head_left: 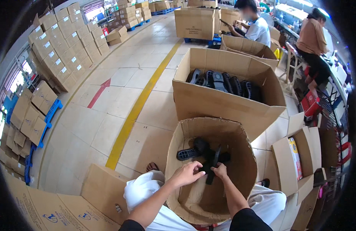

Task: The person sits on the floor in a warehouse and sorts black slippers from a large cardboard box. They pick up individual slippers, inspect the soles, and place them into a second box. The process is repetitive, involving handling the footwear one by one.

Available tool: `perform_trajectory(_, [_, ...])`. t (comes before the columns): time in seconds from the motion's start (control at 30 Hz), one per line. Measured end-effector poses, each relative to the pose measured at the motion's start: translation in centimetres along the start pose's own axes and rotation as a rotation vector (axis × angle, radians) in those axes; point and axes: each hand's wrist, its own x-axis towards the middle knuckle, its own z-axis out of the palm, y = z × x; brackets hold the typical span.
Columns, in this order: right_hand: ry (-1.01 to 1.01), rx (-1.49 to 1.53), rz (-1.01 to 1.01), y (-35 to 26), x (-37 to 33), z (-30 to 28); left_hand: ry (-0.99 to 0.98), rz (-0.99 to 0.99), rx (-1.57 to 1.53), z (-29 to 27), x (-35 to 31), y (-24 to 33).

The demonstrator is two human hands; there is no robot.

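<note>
Both my hands are inside an open cardboard box (208, 125) that stands between my knees. My right hand (219, 170) is closed on a black sandal (216, 156), which is tilted up on edge. On the sandal's left side, my left hand (186, 174) has its fingers and thumb curled at the dark strap part and appears to pinch it; the exact contact is partly hidden. Farther left in the same box lies another black sandal (187, 154), its ridged sole showing. More black footwear pieces overlap there and are hard to tell apart.
Beyond stands a larger cardboard box (228, 94) with several dark sandals (219, 81). An open carton (285, 165) is at right, flattened cardboard (70, 208) at lower left. Stacked cartons (60, 50) line the left. Two people (258, 30) work at the far right.
</note>
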Motion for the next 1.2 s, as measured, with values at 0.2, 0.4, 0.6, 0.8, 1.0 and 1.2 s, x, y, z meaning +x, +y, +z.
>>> perform_trajectory(0.2, [-0.216, 1.019, -0.081, -11.5, -10.8, -7.5, -0.169, 0.147, -0.106, 2.9, -1.3, -2.5])
perform_trajectory(0.4, [0.273, 1.014, -0.439, -11.4, -15.9, -14.7, -0.232, 0.176, -1.002, 4.4, -7.8, 2.9])
perform_trajectory(0.6, [-0.222, 1.379, -0.388, -11.2, -18.9, -18.4, -0.094, 0.396, -0.700, 7.3, -14.0, 5.6])
perform_trajectory(0.8, [-0.345, 1.563, -0.407, -9.4, -18.6, -16.2, -0.021, 0.386, -0.404, 8.7, -16.5, 7.2])
perform_trajectory(1.0, [-0.389, 1.497, 0.067, -6.9, -17.4, -11.8, -0.073, 0.356, -0.825, 7.5, -16.7, 10.1])
perform_trajectory(1.2, [-0.252, 1.490, 0.203, -7.2, -20.5, -12.4, 0.208, -0.010, -1.290, 2.2, -12.6, 7.7])
